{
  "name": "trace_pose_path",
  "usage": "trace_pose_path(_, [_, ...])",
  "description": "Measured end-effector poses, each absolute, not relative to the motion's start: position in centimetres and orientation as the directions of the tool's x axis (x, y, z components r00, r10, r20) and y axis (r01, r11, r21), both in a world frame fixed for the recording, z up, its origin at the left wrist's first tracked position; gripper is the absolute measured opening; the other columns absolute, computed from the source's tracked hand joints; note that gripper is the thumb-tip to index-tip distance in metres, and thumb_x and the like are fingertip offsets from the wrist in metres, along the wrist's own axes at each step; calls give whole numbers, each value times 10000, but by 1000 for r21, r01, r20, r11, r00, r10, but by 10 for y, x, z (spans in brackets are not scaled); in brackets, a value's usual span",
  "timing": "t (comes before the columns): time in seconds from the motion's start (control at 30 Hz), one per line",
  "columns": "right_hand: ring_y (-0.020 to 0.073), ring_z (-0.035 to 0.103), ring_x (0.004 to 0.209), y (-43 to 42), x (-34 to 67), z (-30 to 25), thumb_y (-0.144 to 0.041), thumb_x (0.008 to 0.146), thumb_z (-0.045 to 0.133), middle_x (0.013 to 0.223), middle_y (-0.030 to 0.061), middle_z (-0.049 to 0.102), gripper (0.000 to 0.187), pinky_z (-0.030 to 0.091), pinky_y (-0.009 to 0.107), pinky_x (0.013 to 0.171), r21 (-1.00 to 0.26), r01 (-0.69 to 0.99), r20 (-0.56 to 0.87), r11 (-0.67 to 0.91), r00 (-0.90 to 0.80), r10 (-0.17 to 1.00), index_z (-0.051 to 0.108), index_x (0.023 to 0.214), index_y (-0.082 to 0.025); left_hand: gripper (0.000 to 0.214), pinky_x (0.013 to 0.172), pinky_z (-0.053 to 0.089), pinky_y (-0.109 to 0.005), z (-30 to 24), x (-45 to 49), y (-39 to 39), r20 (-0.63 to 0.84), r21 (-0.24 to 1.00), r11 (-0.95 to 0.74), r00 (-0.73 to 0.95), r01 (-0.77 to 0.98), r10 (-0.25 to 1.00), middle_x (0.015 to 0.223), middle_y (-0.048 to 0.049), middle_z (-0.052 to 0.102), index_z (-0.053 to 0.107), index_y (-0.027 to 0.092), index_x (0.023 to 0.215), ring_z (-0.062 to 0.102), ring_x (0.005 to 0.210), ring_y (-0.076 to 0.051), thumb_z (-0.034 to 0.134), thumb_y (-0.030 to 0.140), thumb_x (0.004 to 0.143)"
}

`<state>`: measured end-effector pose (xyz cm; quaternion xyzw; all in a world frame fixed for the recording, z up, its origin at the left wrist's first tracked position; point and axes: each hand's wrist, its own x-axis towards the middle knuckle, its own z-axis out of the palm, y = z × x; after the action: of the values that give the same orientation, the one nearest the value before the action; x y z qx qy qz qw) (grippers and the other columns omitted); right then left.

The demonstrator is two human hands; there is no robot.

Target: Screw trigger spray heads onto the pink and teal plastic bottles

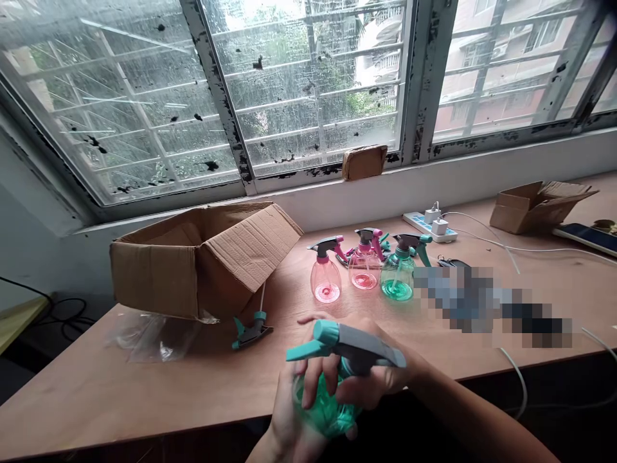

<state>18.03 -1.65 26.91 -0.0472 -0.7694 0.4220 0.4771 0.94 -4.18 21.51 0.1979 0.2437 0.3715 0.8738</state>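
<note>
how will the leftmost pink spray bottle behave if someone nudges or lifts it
The pink spray bottle is probably light: its see-through body shows no obvious liquid above the base. A hard push might tip it, since the bulky spray head overhangs one side. Its smooth wall could be slightly slippery.

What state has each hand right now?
Left hand: holding the green bottle by its body.
Right hand: closed around the same bottle, near its spray head.

L hand & R hand both bare, w/ R forearm uncovered too. Blk clothing at btm edge, too dark for details.
</note>
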Motion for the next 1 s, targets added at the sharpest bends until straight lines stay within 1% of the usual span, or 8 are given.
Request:
trace_pose_path(0.17, [240,771,937,-16,175,259,-632,1032,630,851,52,834,455,368,544,1304,-731,-230,672,642,-402,621,775,876,-230,381,495,557,-342,219,6,-35,-192,667,458,458,-588,868,747,-96,757,810,131,896,682,558,-253,674,474,991])
trace_pose_path(0.23, [257,791,983,-13,168,251,-624,1016,660,914,47,851,407,353,563,1311,-745,-292,667,600,-339,663,808,986,-246,425,565,592,-361,222,8,-35,-178,709,357,336,-607,925,751,-105,766,829,125,958,718,618,-268,657,511,998])
trace_pose_path(0.37, [297,792,1145,-13,155,240,-562,988,717,1030,38,879,307,265,602,1341,-706,-396,688,587,-186,702,780,915,-270,380,777,647,-346,221,13,-37,-119,745,71,-28,-664,992,971,-111,836,851,141,1011,788,901,-279,706,487,951])
trace_pose_path(0.47, [321,797,1170,-17,153,241,-498,979,719,1019,47,887,262,268,626,1330,-703,-414,672,579,-119,731,737,871,-260,431,860,649,-320,215,17,-38,-45,745,-37,-105,-666,993,1053,-107,848,856,151,1000,789,995,-269,726,554,922])
trace_pose_path(0.57, [311,804,1056,-20,160,249,-456,978,695,900,57,866,262,426,579,1219,-760,-336,617,556,-105,780,727,828,-245,492,928,648,-376,209,21,-36,25,802,-40,-32,-595,999,1031,-101,843,849,166,1057,785,1020,-300,705,621,940])
trace_pose_path(0.67, [258,750,871,-17,173,258,-377,942,694,820,40,801,177,570,439,937,-850,-202,508,487,-65,859,748,880,-220,531,1034,615,-473,204,26,-32,27,923,22,123,-384,992,1054,-116,836,829,169,1152,757,1130,-363,649,642,994])
trace_pose_path(0.87, [184,559,715,0,214,270,-434,970,639,746,9,650,305,432,309,668,-844,254,478,472,-42,877,629,770,-205,511,1282,411,-544,194,22,-21,203,973,-229,341,37,918,1443,-145,712,764,220,1315,595,1434,-375,488,596,1105])
trace_pose_path(1.0, [224,582,822,6,254,269,-522,1070,512,895,40,644,382,465,349,773,-664,626,480,410,-65,875,594,837,-229,311,1324,337,-601,191,15,-15,228,836,-443,528,325,818,1558,-141,616,744,247,1249,456,1550,-370,626,470,1068])
